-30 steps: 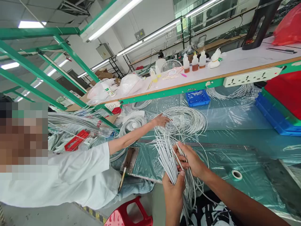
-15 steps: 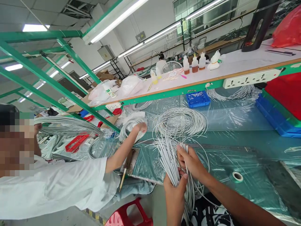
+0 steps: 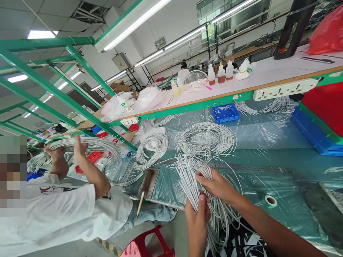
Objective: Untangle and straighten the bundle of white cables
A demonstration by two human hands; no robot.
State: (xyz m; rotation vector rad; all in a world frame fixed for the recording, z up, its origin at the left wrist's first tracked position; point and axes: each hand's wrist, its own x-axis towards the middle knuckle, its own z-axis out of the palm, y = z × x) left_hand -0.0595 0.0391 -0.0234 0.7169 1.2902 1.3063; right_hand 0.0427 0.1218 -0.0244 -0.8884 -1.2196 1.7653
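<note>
A thick bundle of thin white cables (image 3: 187, 179) is gripped near its ends by my left hand (image 3: 198, 216), with the fingers wrapped round it. My right hand (image 3: 216, 185) pinches a smaller group of cable ends (image 3: 205, 172) just right of that bundle. The cables' long lengths hang down between my forearms towards my lap. Just beyond my hands, a large loose coil of white cable (image 3: 206, 138) lies on the bench, close to the ends of the bundle.
A co-worker in a white shirt (image 3: 61, 214) holds a cable coil (image 3: 91, 144) at left. Another coil (image 3: 152, 150) lies between us. A tape roll (image 3: 270, 201), steel ruler (image 3: 249, 167), blue tray (image 3: 225, 112) and stacked bins (image 3: 316, 130) are on the bench. A red stool (image 3: 147, 242) stands below.
The co-worker's arm has drawn back left from the middle coil, and both their hands are now at the raised coil. My hands have shifted slightly left, keeping hold of the cables.
</note>
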